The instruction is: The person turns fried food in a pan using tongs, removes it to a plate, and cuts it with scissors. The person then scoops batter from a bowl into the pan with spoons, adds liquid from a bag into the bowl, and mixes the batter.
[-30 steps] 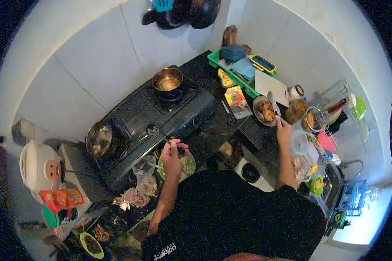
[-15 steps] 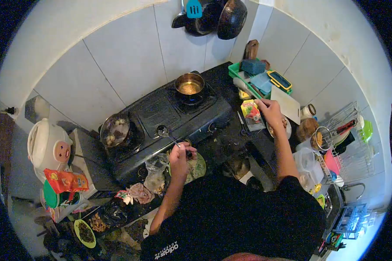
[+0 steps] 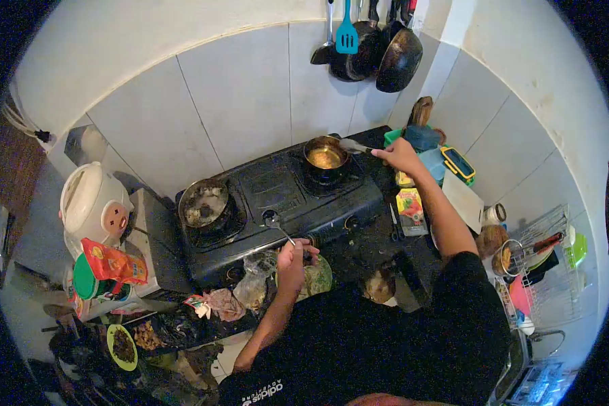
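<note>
My left hand [image 3: 293, 265] is closed round the handle of a metal spoon [image 3: 271, 217], whose round bowl is over the front middle of the black stove [image 3: 271, 188]. My right hand [image 3: 403, 158] grips a long utensil with a pale grey head [image 3: 352, 145]; its tip is at the rim of a small pot [image 3: 325, 141] on the right burner. Shiny golden liquid, which looks like oil, is in that pot. On the left burner, a dark pan [image 3: 204, 205] holds pale pieces in liquid.
A white rice cooker [image 3: 93, 203] stands left, near a red packet [image 3: 118, 260]. Below the stove are a plastic bag [image 3: 252, 287] and a green plate [image 3: 320, 277]. Scissors [image 3: 396, 227], a yellow-red packet [image 3: 411, 211], a white board [image 3: 463, 201] and a wire rack [image 3: 555, 271] are right.
My right hand has moved up and left, bringing its utensil from beside the green basket to the pot's rim. My left hand still holds the spoon over the stove. The camera view has shifted.
</note>
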A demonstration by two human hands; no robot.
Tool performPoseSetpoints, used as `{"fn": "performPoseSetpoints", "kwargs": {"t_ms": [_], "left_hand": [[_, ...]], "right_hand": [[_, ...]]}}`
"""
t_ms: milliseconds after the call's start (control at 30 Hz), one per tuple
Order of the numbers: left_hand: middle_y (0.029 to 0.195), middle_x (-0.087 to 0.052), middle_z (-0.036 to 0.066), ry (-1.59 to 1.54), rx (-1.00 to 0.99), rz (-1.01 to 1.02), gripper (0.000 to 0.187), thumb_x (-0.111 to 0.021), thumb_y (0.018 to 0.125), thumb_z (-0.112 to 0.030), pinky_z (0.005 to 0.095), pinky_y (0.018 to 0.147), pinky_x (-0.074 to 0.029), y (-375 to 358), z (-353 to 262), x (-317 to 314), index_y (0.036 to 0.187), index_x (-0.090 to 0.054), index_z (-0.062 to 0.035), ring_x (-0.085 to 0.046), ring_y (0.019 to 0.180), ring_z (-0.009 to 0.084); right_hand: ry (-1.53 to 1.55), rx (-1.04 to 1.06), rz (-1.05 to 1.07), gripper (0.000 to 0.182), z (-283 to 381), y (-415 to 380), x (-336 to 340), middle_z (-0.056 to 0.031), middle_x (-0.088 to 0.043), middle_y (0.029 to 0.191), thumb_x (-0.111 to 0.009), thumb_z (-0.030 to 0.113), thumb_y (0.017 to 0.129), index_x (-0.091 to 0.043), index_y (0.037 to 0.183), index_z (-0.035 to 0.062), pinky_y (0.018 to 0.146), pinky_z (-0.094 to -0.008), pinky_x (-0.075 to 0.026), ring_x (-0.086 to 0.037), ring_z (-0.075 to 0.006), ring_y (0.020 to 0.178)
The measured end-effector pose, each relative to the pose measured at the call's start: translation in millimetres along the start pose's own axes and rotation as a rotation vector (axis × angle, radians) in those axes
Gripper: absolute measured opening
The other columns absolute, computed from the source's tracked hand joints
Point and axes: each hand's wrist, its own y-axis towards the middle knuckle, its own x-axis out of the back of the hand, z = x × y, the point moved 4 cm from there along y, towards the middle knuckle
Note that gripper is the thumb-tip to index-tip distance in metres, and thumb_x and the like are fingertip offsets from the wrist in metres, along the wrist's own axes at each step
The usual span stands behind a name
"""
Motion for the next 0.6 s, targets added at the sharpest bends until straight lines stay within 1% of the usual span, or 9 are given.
{"fn": "performPoseSetpoints", "kwargs": {"t_ms": [67, 133, 200, 233, 367, 533, 600], "left_hand": [[0.084, -0.065, 0.011, 0.008, -0.003, -0.010, 0.029, -0.042, 0.102, -0.028, 0.0294, 0.063, -0.051, 0, -1, 0, 0.107, -0.052, -0.0008, -0.061, 0.069, 0.0156], [0.084, -0.065, 0.011, 0.018, 0.001, -0.020, 0.029, -0.041, 0.102, -0.028, 0.0293, 0.064, -0.051, -1, 0, 0, 0.107, -0.051, -0.0008, -0.061, 0.070, 0.0156], [0.084, -0.065, 0.011, 0.060, -0.018, -0.024, 0.031, -0.040, 0.102, -0.029, 0.0295, 0.065, -0.052, -2, 1, 0, 0.107, -0.051, -0.0008, -0.060, 0.070, 0.0154], [0.084, -0.065, 0.011, 0.061, -0.017, -0.028, 0.031, -0.040, 0.102, -0.029, 0.0295, 0.065, -0.052, -2, 1, 1, 0.107, -0.051, -0.0008, -0.060, 0.070, 0.0154], [0.083, -0.064, 0.010, 0.055, -0.023, -0.057, 0.032, -0.040, 0.102, -0.031, 0.0302, 0.065, -0.052, -4, -2, 6, 0.107, -0.051, -0.0013, -0.060, 0.070, 0.0154], [0.083, -0.064, 0.010, 0.057, -0.024, -0.087, 0.034, -0.041, 0.102, -0.033, 0.0306, 0.065, -0.052, -7, -1, 12, 0.107, -0.052, -0.0012, -0.060, 0.070, 0.0154], [0.083, -0.065, 0.009, 0.035, -0.066, -0.082, 0.035, -0.042, 0.102, -0.033, 0.0300, 0.065, -0.051, -6, 4, 17, 0.107, -0.053, -0.0009, -0.060, 0.070, 0.0151]], "right_hand": [[-0.077, -0.031, 0.121, 0.056, 9, 25, -13, -0.0086, -0.058, 0.049, -0.073, 0.048, 0.076, -0.066, 0.058, -0.0042, 0.045, -0.0310, -0.045, -0.054, -0.0166, 0.041], [-0.080, -0.054, 0.123, 0.056, 12, 46, -24, -0.0094, -0.059, 0.050, -0.074, 0.049, 0.074, -0.065, 0.056, -0.0032, 0.045, -0.0319, -0.046, -0.055, -0.0181, 0.040], [-0.195, 0.046, 0.131, 0.053, 16, 64, -38, -0.0098, -0.060, 0.050, -0.075, 0.047, 0.074, -0.065, 0.055, -0.0019, 0.043, -0.0318, -0.045, -0.055, -0.0188, 0.039], [-0.178, 0.072, 0.150, 0.051, 18, 69, -40, -0.0096, -0.061, 0.051, -0.076, 0.045, 0.073, -0.065, 0.055, -0.0012, 0.042, -0.0322, -0.045, -0.055, -0.0189, 0.040], [-0.198, 0.059, 0.188, 0.050, 19, 87, -56, -0.0097, -0.062, 0.052, -0.078, 0.043, 0.073, -0.064, 0.055, -0.0021, 0.041, -0.0327, -0.045, -0.055, -0.0188, 0.039], [-0.181, 0.023, 0.251, 0.050, 25, 92, -61, -0.0097, -0.061, 0.052, -0.079, 0.041, 0.072, -0.063, 0.054, -0.0022, 0.041, -0.0333, -0.046, -0.055, -0.0184, 0.039], [-0.169, 0.038, 0.252, 0.049, 24, 93, -65, -0.0096, -0.062, 0.052, -0.079, 0.040, 0.072, -0.063, 0.054, -0.0021, 0.041, -0.0332, -0.046, -0.055, -0.0184, 0.040]]}}
